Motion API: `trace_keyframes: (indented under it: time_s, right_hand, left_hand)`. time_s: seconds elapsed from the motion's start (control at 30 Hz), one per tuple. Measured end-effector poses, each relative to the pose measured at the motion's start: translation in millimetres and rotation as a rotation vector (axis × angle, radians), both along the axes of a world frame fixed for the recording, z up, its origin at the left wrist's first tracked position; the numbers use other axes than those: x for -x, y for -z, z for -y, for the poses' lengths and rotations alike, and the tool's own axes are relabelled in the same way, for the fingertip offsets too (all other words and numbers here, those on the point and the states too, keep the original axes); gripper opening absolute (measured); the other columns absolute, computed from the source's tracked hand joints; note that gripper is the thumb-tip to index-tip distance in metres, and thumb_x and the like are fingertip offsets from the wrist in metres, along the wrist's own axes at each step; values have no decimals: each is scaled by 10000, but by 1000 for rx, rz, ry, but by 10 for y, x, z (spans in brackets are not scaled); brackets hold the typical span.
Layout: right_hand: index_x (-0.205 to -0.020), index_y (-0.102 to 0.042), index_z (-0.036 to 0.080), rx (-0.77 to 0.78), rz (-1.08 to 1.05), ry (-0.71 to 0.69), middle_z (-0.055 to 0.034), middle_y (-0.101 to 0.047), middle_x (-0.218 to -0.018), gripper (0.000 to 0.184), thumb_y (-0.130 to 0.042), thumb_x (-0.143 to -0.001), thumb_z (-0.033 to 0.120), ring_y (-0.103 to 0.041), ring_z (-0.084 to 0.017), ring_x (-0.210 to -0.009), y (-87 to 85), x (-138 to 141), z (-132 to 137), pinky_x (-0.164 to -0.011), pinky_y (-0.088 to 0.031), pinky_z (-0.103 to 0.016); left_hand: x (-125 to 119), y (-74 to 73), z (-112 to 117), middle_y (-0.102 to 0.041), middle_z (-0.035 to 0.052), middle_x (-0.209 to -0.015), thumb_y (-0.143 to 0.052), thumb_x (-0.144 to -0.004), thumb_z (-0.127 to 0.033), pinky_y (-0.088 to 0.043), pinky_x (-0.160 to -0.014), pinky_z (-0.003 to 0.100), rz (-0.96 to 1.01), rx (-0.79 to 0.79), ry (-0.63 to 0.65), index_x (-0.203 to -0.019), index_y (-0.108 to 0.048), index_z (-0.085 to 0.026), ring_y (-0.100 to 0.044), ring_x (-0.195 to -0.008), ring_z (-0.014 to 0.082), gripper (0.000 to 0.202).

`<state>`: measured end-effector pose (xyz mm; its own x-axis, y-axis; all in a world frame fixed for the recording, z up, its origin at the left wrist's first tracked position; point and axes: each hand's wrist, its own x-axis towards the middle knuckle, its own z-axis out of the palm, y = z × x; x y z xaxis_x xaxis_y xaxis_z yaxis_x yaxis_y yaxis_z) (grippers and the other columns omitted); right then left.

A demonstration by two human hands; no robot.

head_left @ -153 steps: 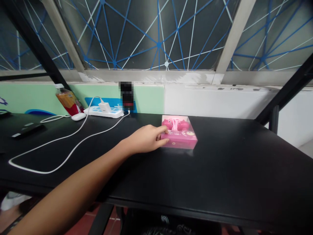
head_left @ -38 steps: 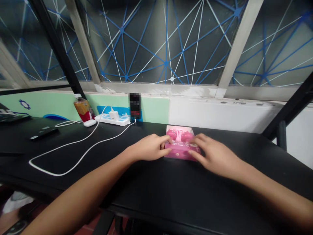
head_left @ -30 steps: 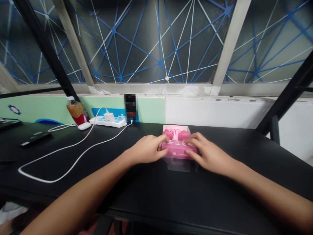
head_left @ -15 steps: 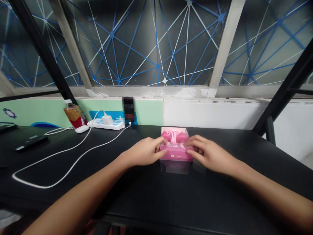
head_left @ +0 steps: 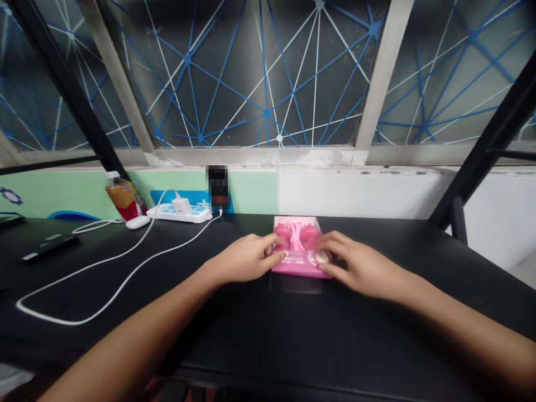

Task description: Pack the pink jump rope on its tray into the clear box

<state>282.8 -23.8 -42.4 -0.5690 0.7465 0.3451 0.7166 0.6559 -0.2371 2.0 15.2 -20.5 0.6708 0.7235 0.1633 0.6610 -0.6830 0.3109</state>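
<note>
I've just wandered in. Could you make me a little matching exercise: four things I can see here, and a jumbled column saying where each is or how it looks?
Things:
1. pink box
2. bottle
3. white adapter
4. window

Descriptions:
A. crossed by blue and white lines
B. on the power strip
C. between the left hand and right hand
D. topped with a white cap

Pairs: 1-C, 2-D, 3-B, 4-A

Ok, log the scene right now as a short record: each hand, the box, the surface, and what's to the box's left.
left hand: thumb and fingers at the left side of the box
right hand: fingertips at its right side
box: pink, partly see-through, between the hands; flat or slightly tilted, cannot tell
surface: black desk
left of box: bottle, power strip
</note>
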Motion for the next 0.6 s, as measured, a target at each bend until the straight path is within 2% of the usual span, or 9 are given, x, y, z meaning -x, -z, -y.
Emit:
trace_keyframes:
  time_s: [0.07,0.13,0.17,0.23,0.3,0.37,0.47,0.53,0.6]
  right_hand:
    - [-1365,-491,233,11,40,-18,-117,-511,-1380,544,-628,-873,420,-573,-278,-1175,16,-19,41,-954,-509,-442]
    - [-1443,-415,215,-46,113,-18,-145,-463,-1442,702,-681,-828,427,-478,-326,-1283,30,8,87,-1012,-458,-503]
    - [-1448,-415,207,-92,149,-20,-156,-448,-1459,704,-684,-828,406,-431,-344,-1324,32,38,111,-1032,-428,-533]
    - [-1383,-508,201,-176,204,-57,-169,-436,-1476,578,-666,-848,355,-370,-365,-1366,18,119,166,-1053,-382,-573]
    - [-1236,-633,209,-217,225,-131,-164,-478,-1447,361,-614,-890,311,-410,-362,-1343,-9,201,225,-1043,-385,-582]
    - [-1166,-675,231,-180,229,-207,-135,-554,-1385,268,-537,-940,274,-509,-325,-1272,-23,257,280,-1024,-428,-546]
    - [-1321,-584,240,-47,258,-257,-109,-591,-1362,380,-458,-966,189,-577,-266,-1221,21,287,329,-1013,-480,-452]
    - [-1408,-499,205,-9,285,-263,-134,-556,-1396,496,-453,-926,97,-543,-270,-1264,64,290,349,-1028,-475,-431]
    - [-1419,-485,182,0,285,-282,-153,-542,-1403,565,-461,-873,37,-532,-285,-1273,70,301,387,-1023,-479,-431]
  left_hand:
    - [0,-1,-11,-672,-12,-743,-483,-955,-391,-396,-594,236,0,4,-2,-1152,-594,-233,-616,-654,148,276]
    - [9,-3,-27,-684,-20,-741,-528,-932,-398,-395,-583,231,-1,11,-2,-1134,-596,-233,-622,-646,147,270]
    - [16,-3,-36,-692,-23,-745,-553,-918,-400,-396,-582,230,-2,11,-1,-1128,-595,-234,-627,-647,146,271]
    - [31,2,-53,-703,-27,-751,-579,-903,-400,-401,-590,228,-3,-4,-8,-1118,-599,-237,-639,-657,147,270]
    - [41,13,-68,-710,-26,-752,-568,-912,-398,-408,-602,231,-9,-42,-33,-1114,-609,-239,-652,-670,151,261]
    - [41,29,-79,-718,-19,-762,-544,-928,-402,-413,-612,239,-19,-85,-60,-1126,-619,-241,-665,-688,160,265]
    - [21,44,-91,-732,-6,-794,-496,-959,-409,-416,-621,251,-23,-131,-91,-1130,-627,-237,-680,-716,174,276]
    - [1,46,-107,-733,4,-793,-463,-974,-426,-412,-609,253,-23,-155,-120,-1108,-638,-227,-683,-716,180,297]
    - [-15,48,-143,-732,11,-785,-439,-978,-459,-406,-595,256,-24,-178,-158,-1101,-648,-230,-684,-716,187,334]
